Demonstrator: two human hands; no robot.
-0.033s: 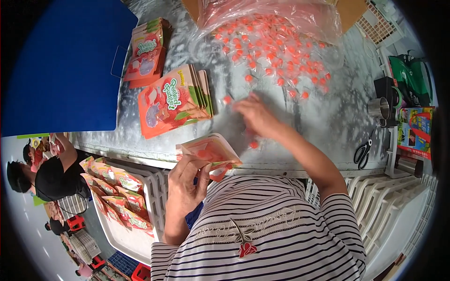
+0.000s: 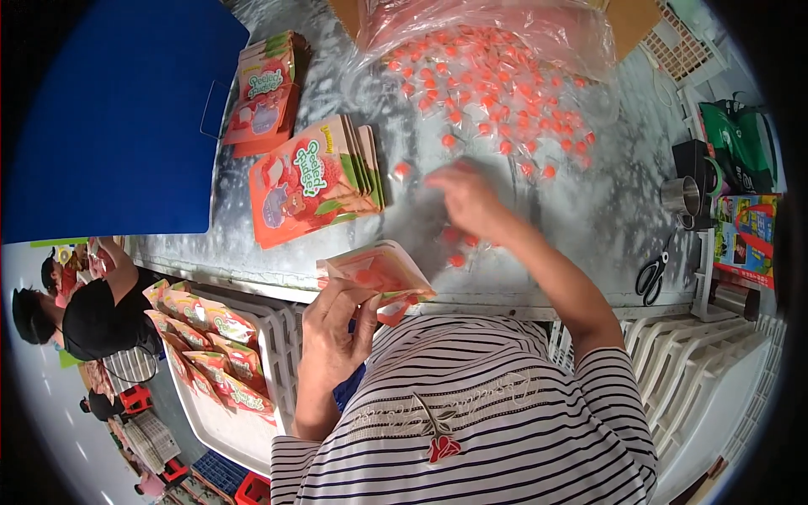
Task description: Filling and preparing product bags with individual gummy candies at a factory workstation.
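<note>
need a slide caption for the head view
Left hand holding a printed pouch, blurred right hand over the grey table near scattered red wrapped candies.

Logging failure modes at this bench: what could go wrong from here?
1. The loose red sweets near the front edge of the table could get swept off by the right hand.
2. The pouch, gripped by the left hand at that edge, might slip or tip.
3. The scissors, lying near the edge, could possibly be knocked down.
</note>
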